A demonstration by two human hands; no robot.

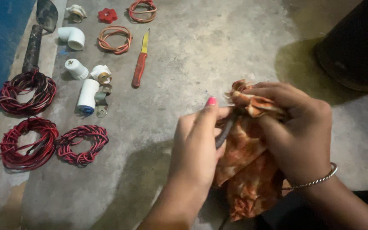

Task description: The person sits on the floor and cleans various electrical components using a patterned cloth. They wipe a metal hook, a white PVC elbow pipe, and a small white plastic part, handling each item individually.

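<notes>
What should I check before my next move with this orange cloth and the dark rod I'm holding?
1. Left hand grips the dark rod: ok.
2. Right hand holds the orange patterned cloth bunched at its top: ok.
3. Rod's far end: hidden by the cloth, cannot tell.
4. Cloth hangs free of the concrete floor: cannot tell.
5. Red-handled knife lies apart from both hands: ok.
6. Red-and-black wire coils lie apart at the left: ok.

Floor layout beside the work
Three red-black wire coils (27, 93), two orange wire loops (115, 39), white pipe fittings (72, 37), a red valve handle (107, 15), a red-yellow screwdriver (140, 64), a trowel (37, 36).
</notes>
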